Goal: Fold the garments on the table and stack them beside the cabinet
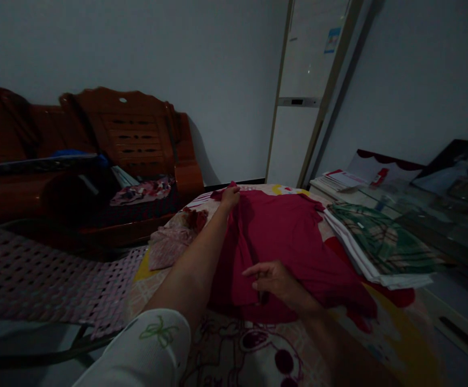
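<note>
A dark pink shirt lies spread on a patterned cloth in front of me. Stretched far forward, my left hand is closed on the shirt's upper left edge, and a bit of fabric pokes up above the fingers. A lengthwise fold runs down the shirt's left part from that hand. My right hand is over the shirt's lower middle, index finger extended and the others curled. Its thumb side is in shadow, so I cannot make out whether it grips any fabric.
Folded green plaid and white clothes lie on the right, beside a glass-topped cabinet. Crumpled pale clothing is left of my forearm. A woven chair and wooden sofa stand left; a tall white appliance is behind.
</note>
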Tool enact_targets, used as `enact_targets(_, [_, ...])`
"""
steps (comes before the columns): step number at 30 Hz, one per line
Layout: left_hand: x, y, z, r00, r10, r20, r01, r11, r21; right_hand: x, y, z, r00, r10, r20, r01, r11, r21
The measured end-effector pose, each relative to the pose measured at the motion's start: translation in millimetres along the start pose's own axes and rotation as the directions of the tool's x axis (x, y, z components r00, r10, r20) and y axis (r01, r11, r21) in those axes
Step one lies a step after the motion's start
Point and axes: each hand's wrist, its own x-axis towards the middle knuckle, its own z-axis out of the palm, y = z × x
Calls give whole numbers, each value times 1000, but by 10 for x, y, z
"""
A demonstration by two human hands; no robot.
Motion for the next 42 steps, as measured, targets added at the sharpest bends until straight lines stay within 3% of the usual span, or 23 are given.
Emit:
enact_targets(7, [-119, 155, 529, 959, 112, 260, -145, 983, 110, -11, 53, 21, 998, 53, -16, -55, 989, -135])
enact_targets(12, [-154, 134, 539, 932, 202, 301, -246, 963, 114, 30, 133, 22, 998, 64, 7, -62, 990, -127])
enact_targets(17, [-204, 145, 349, 894, 248, 372, -301, 949, 92, 31, 136, 16, 993, 110, 50, -102, 984, -144])
enact_targets(19, [-299, 115, 207, 930, 226, 291, -271, 954, 125, 19, 111, 16, 989, 128, 68, -117, 982, -150])
enact_targets(21, [-455, 41, 21, 982, 126, 141, -155, 962, 225, 14, 90, 18, 986, 153, 66, -142, 979, -145])
enact_targets(23, [-666, -67, -183, 999, -15, 46, -1, 941, 339, 20, 82, 19, 982, 183, 49, -175, 976, -129])
enact_targets(25, [-906, -173, -370, 994, -99, 37, 76, 915, 397, 33, 86, 17, 978, 206, 38, -200, 973, -114])
enact_targets(29, [-1337, -242, -611, 975, -183, 129, 107, 887, 449, 47, 102, -13, 971, 235, 52, -226, 965, -129])
enact_targets(32, [-1575, -163, -689, 919, -246, 308, 90, 893, 442, 31, 109, -47, 973, 222, 69, -210, 966, -152])
enact_targets(36, [-1859, -33, -747, 782, -289, 553, 73, 922, 379, 2, 104, -65, 976, 206, 75, -191, 966, -174])
enact_targets(39, [-2053, 26, -783, 715, -285, 639, 82, 941, 329, -14, 75, -58, 977, 198, 77, -180, 964, -196])
enact_targets(42, [-2191, 45, -812, 686, -285, 670, 86, 946, 313, -32, 38, -47, 980, 194, 55, -178, 960, -215])
